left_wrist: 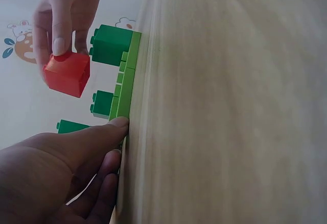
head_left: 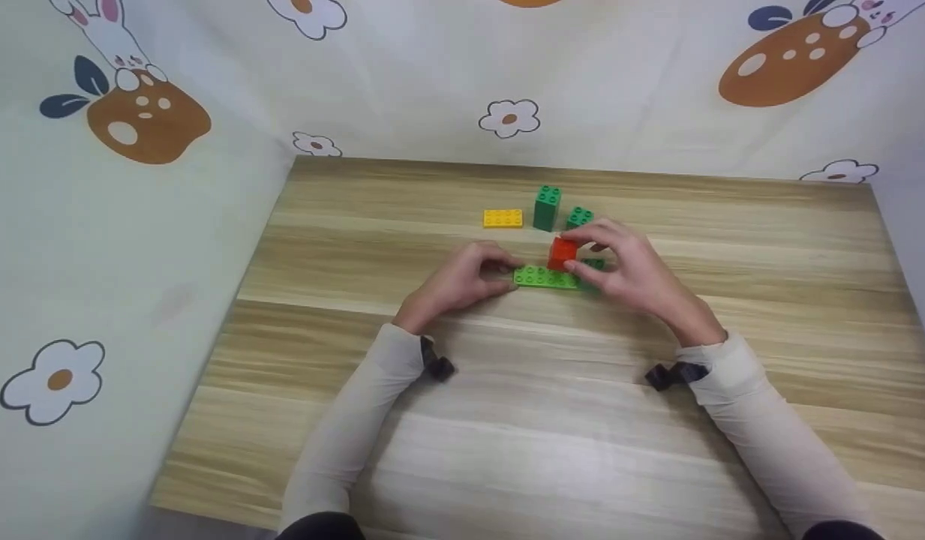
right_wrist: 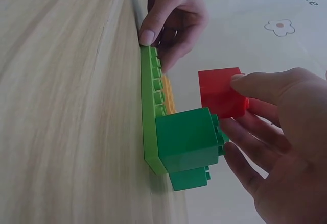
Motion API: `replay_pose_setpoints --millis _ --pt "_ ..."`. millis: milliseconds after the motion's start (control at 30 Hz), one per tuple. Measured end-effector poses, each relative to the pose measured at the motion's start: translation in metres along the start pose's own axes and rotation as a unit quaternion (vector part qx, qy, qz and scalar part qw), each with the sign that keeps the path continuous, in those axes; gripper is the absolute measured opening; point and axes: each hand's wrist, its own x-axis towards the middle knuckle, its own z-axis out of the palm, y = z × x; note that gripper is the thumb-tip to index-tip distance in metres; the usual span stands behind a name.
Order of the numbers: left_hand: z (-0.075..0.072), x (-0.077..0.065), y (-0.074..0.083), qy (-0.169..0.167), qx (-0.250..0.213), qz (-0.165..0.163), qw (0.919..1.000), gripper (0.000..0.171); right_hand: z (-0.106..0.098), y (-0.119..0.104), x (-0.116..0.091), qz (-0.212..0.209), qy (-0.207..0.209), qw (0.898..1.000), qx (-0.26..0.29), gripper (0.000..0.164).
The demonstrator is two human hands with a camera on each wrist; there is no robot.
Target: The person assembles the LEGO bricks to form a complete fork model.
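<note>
A long light-green building plate (head_left: 536,278) lies flat on the table, its studs facing up. My left hand (head_left: 466,279) pinches its left end between thumb and fingers. On the plate's right end sits a dark green brick (right_wrist: 186,138), partly behind my right hand in the head view. My right hand (head_left: 631,266) holds a red brick (head_left: 562,253) between thumb and fingertips. In both wrist views the red brick (left_wrist: 67,74) is apart from the plate, raised above its studs. It is to the left of the dark green brick in the head view.
Behind the plate are a flat yellow plate (head_left: 503,218), a tall green brick (head_left: 545,211) and a smaller green brick (head_left: 580,217), partly covered by my right fingers. The wood-grain table (head_left: 522,420) meets a printed cloth wall (head_left: 424,90) at the back.
</note>
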Motion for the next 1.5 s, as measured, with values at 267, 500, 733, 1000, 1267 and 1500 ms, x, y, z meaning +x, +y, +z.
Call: replay_pose_setpoints --millis 267,500,733,1000,1267,1500 --pt "0.0003 0.0005 -0.0008 -0.001 -0.012 0.002 0.9999 0.037 0.0037 0.0018 -0.0023 -0.002 -0.025 1.0 0.004 0.038" --pt "0.0005 0.0006 -0.0012 -0.006 -0.02 0.001 0.9998 0.037 0.008 0.0047 -0.0037 0.013 -0.052 0.998 -0.014 0.042" --pt "-0.0003 -0.0001 -0.0007 -0.013 -0.038 0.009 0.9992 0.037 0.0078 0.0054 -0.005 0.026 -0.062 0.997 -0.033 0.042" --pt "0.0005 -0.0006 -0.001 -0.011 -0.028 -0.003 0.9995 0.037 0.0073 0.0074 -0.0047 0.034 -0.07 0.997 -0.026 0.041" --pt "0.0013 -0.0003 -0.0011 -0.003 -0.024 0.005 0.9997 0.037 0.0057 0.0076 -0.0042 0.039 -0.073 0.996 -0.022 0.038" --pt "0.002 -0.0001 -0.0012 0.001 -0.015 0.003 0.9999 0.037 0.007 0.007 -0.0048 0.044 -0.074 0.995 -0.04 0.038"
